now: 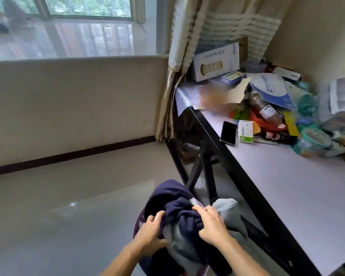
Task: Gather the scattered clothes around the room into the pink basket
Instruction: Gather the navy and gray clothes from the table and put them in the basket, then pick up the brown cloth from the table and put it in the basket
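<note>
Grey glossy tiled floor (68,206): takes up everything left of the table.

Long lilac-topped table with black metal frame (287,186): landmark; runs along the right wall.

Beige pleated curtain (179,56): hangs at the table's far end.

White cardboard box (215,62): on the far end of the table, with a heap of packets and bags beside it.

Bundle of navy fleece clothing (177,208): held in the air just off the table's near left edge, wrapped together with a pale grey soft garment (227,208).

Purplish curved edge (136,226): shows under the bundle on the side away from the table. It may be the basket rim; cannot tell.

Left hand (149,232): fingers curled into the navy cloth.

Right hand (211,226): grips the fold where navy meets grey.

Black smartphone (228,133) and small green-and-white carton (246,131): side by side at the table's left edge, about midway along.

Handling, by judgement: the load is light, limp and compressible, not fragile. Loose ends will droop and may slip free. Best held by gathering thick folds at the middle, or with a hand scooped underneath.
</note>
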The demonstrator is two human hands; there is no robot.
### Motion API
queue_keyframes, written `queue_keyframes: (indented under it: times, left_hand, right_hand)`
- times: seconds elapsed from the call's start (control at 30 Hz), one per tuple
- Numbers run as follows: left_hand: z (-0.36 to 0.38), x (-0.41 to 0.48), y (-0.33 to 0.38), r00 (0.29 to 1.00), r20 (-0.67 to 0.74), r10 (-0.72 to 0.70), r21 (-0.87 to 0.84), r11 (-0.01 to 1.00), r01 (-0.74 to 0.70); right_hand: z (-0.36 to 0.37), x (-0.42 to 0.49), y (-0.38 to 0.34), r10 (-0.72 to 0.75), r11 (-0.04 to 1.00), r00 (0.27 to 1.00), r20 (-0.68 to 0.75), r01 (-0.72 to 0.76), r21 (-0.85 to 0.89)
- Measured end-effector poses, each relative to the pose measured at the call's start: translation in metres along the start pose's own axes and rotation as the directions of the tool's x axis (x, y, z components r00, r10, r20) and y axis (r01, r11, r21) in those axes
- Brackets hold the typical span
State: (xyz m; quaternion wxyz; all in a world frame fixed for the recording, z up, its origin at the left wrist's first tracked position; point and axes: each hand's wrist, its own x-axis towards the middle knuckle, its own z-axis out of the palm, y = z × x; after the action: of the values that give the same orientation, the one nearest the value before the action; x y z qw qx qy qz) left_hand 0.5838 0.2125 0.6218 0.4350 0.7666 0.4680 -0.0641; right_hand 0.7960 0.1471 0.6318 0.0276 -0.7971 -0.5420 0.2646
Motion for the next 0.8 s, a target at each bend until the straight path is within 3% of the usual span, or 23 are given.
queue_keyframes:
  times: [0.1, 0.27, 0.4, 0.63, 0.73, 0.8]
  left_hand:
    - [-0.012, -0.014, -0.015, 0.998, -0.018, -0.065, 0.052, 0.996, 0.066]
    - [-0.035, -0.042, -0.020, 0.983, -0.167, -0.082, 0.068, 0.993, 0.095]
    - [-0.044, -0.072, -0.020, 0.967, -0.247, -0.059, 0.030, 0.997, 0.069]
    - [-0.047, -0.174, -0.067, 0.917, -0.391, -0.077, -0.034, 0.997, 0.070]
    - [-0.061, -0.238, -0.096, 0.849, -0.519, -0.102, -0.075, 0.994, 0.073]
    - [-0.071, -0.310, -0.133, 0.760, -0.632, -0.152, -0.105, 0.988, 0.110]
  right_hand:
    - [0.025, 0.016, -0.011, -0.037, 0.996, 0.987, 0.158, 0.024, 0.081]
    - [0.043, 0.023, -0.048, -0.092, 0.990, 0.977, 0.191, 0.069, 0.124]
    - [0.038, 0.013, -0.073, -0.094, 0.984, 0.987, 0.127, 0.073, 0.161]
    - [0.059, -0.055, -0.155, -0.249, 0.925, 0.967, -0.048, 0.252, 0.284]
    - [0.073, -0.096, -0.227, -0.369, 0.873, 0.922, -0.119, 0.388, 0.297]
    - [0.095, -0.142, -0.301, -0.525, 0.784, 0.838, -0.148, 0.544, 0.299]
